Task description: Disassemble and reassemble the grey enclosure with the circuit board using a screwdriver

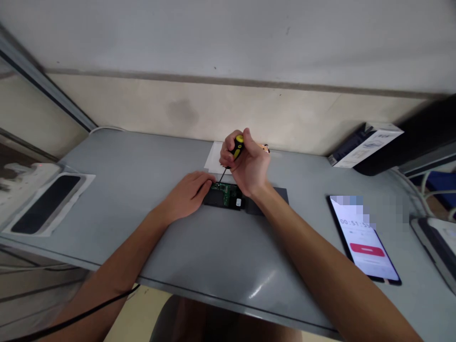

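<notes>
A small black device with an exposed green circuit board (227, 194) lies in the middle of the grey table (199, 251). My left hand (188, 192) rests flat on the table and presses against the device's left end. My right hand (245, 164) grips a yellow-and-black screwdriver (237, 146) upright, and its thin shaft points down at the board's left part. A dark flat piece (276, 195) lies just right of the device, partly hidden by my right wrist.
A phone (365, 240) with a lit timer screen lies at the right. A white sheet (215, 159) sits behind the hands. A box (365, 145) leans at the back right. A dark slab in white wrapping (46, 202) lies at the left edge.
</notes>
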Motion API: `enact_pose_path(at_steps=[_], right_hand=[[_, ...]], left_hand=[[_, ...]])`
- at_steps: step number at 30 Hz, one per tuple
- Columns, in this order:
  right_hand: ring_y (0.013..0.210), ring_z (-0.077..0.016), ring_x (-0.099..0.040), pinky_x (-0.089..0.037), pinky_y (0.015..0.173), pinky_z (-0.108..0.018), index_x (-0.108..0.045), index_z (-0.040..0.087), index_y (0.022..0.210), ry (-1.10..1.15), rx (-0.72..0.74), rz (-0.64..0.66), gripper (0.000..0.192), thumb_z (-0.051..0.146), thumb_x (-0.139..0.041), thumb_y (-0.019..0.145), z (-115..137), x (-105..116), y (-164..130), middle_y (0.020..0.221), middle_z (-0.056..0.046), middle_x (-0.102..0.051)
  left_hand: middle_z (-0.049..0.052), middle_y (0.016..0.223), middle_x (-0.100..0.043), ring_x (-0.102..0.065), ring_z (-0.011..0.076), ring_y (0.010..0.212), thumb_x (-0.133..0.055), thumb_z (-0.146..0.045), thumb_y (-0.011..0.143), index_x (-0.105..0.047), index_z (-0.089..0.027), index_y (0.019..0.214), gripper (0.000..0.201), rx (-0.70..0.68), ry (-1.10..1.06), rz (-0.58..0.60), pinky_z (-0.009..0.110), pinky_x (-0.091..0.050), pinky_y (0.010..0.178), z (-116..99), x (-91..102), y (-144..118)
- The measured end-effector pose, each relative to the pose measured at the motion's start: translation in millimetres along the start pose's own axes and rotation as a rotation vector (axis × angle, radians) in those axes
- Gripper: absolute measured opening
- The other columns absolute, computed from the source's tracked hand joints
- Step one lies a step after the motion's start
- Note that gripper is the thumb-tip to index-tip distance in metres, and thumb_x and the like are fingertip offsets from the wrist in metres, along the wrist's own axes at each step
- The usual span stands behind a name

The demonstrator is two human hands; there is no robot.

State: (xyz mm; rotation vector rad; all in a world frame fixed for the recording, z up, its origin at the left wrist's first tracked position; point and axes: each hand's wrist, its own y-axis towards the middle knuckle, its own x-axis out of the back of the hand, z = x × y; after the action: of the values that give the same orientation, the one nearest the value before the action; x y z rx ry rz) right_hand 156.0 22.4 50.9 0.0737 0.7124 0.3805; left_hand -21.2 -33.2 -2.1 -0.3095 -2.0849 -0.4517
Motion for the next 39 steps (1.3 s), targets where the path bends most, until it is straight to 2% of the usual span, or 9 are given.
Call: enact_pose_path(at_steps=[4,14,19,26,31,39], right_hand=[[0.056,-0.0125,-0.031,-0.03,0.049,-0.027,-0.048,0.023,0.066,0.02,0.017,0.003,0.051,0.054,-0.044,0.106,-1.3,0.7,-0.4,0.067,0.002,-0.033],[0.055,-0.012,-0.03,-0.032,0.048,-0.026,-0.045,0.024,0.066,-0.037,-0.031,-0.022,0.054,0.06,-0.043,0.105,0.8,1.3,0.6,0.065,0.003,-0.031],[0.055,-0.0114,-0.032,-0.032,0.048,-0.026,-0.044,0.023,0.067,0.008,-0.014,-0.042,0.053,0.061,-0.046,0.105,1.2,-1.4,-0.1,0.066,0.003,-0.033],[0.055,-0.0105,-0.031,-0.029,0.047,-0.026,-0.045,0.023,0.067,-0.005,-0.056,0.027,0.058,0.07,-0.049,0.1,-0.4,-2.8,-0.4,0.066,0.003,-0.034],[0.056,-0.0116,-0.032,-0.031,0.047,-0.026,-0.043,0.024,0.066,-0.03,-0.06,0.015,0.061,0.075,-0.049,0.097,1.0,-4.6,-2.5,0.067,0.002,-0.034],[0.055,-0.0118,-0.036,-0.033,0.048,-0.027,-0.041,0.024,0.067,-0.051,-0.043,-0.004,0.061,0.077,-0.047,0.097,0.2,-4.9,-3.8,0.067,0.002,-0.035]], left_hand=[[0.008,0.114,-0.074,-0.067,0.0261,0.111,-0.03,-0.039,0.11,-0.066,-0.021,0.115,0.04,-0.012,-0.01,-0.009,0.047,-0.053,0.106,1.4,-1.1,0.5],[0.008,0.111,-0.074,-0.067,0.0261,0.11,-0.031,-0.038,0.109,-0.065,-0.021,0.112,0.038,-0.012,-0.005,0.0,0.046,-0.052,0.105,1.6,-1.3,1.9],[0.008,0.109,-0.074,-0.068,0.0256,0.107,-0.032,-0.036,0.109,-0.065,-0.021,0.11,0.037,-0.022,-0.013,-0.013,0.045,-0.054,0.103,0.9,-1.3,1.5],[0.008,0.11,-0.075,-0.068,0.0259,0.108,-0.032,-0.037,0.108,-0.066,-0.021,0.11,0.037,-0.007,-0.014,-0.02,0.045,-0.054,0.102,-1.0,0.9,0.8],[0.008,0.104,-0.075,-0.069,0.0259,0.101,-0.035,-0.039,0.107,-0.067,-0.022,0.105,0.036,-0.024,-0.046,-0.032,0.044,-0.056,0.097,0.4,0.9,3.4],[0.007,0.101,-0.074,-0.069,0.0253,0.096,-0.036,-0.04,0.106,-0.065,-0.021,0.106,0.035,0.048,-0.046,-0.025,0.043,-0.056,0.092,-1.4,0.3,4.0]])
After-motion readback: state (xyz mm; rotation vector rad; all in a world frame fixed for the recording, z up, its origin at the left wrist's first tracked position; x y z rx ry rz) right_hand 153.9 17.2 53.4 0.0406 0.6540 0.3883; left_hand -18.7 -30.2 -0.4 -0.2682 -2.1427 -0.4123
